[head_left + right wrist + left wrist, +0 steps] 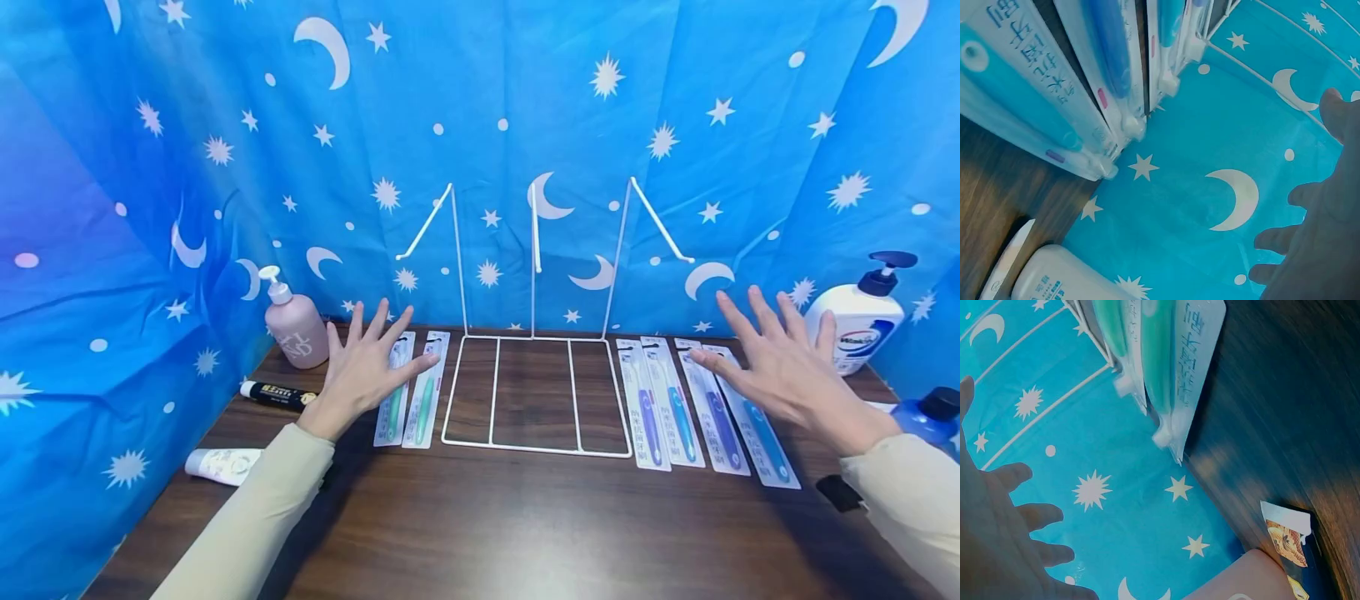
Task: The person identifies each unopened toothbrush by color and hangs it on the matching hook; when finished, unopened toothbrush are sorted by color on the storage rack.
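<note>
My left hand [363, 367] is held with spread fingers over the left side of the table, empty. Beside it lie two packaged green toothbrushes [425, 392], which fill the top of the left wrist view as green handles [1159, 362]. On the right, my right hand [787, 371] is likewise spread and empty, overlapping the outer packs in a row of several packaged toothbrushes [648, 417], purple and blue in turn. Between the two groups stands a white wire rack [536, 448] with a rectangular base and three upright wires that bend into prongs.
At left are a pink pump bottle [296, 333], a black tube [273, 394] and a white tube [225, 465]. A white pump bottle [851, 321] and a blue bottle [922, 421] stand at right. A blue star-and-moon curtain [480, 83] hangs behind the wooden table [525, 525].
</note>
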Motion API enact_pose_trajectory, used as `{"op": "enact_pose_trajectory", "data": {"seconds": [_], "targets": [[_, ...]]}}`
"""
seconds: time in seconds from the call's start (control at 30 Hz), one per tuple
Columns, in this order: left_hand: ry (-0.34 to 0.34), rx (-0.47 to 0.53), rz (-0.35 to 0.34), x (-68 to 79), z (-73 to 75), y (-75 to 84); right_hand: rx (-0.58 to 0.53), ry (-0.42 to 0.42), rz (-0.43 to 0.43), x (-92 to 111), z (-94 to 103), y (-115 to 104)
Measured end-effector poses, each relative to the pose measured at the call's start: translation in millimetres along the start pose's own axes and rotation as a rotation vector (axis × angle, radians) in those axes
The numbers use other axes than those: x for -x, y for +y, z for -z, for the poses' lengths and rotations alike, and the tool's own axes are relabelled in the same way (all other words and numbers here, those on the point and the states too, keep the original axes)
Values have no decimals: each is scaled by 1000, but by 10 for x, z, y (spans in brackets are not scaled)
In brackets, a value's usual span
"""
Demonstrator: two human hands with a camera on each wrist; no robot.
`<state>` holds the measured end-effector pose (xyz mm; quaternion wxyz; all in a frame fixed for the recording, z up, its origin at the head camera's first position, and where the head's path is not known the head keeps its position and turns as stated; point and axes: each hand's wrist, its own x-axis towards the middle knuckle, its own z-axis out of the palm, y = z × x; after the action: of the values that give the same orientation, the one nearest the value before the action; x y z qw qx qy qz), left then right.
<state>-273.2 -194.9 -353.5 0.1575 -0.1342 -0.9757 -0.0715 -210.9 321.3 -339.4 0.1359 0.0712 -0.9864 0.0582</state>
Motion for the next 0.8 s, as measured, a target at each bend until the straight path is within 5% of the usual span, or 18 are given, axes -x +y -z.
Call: {"op": "enact_pose_trajectory", "data": {"seconds": [0.43,0.8], "targets": [[1,101,18,25,76,141,-247,-33,9,-54,164,-2],[-29,284,35,82,68,312,-521,56,-14,-107,259,120]]}}
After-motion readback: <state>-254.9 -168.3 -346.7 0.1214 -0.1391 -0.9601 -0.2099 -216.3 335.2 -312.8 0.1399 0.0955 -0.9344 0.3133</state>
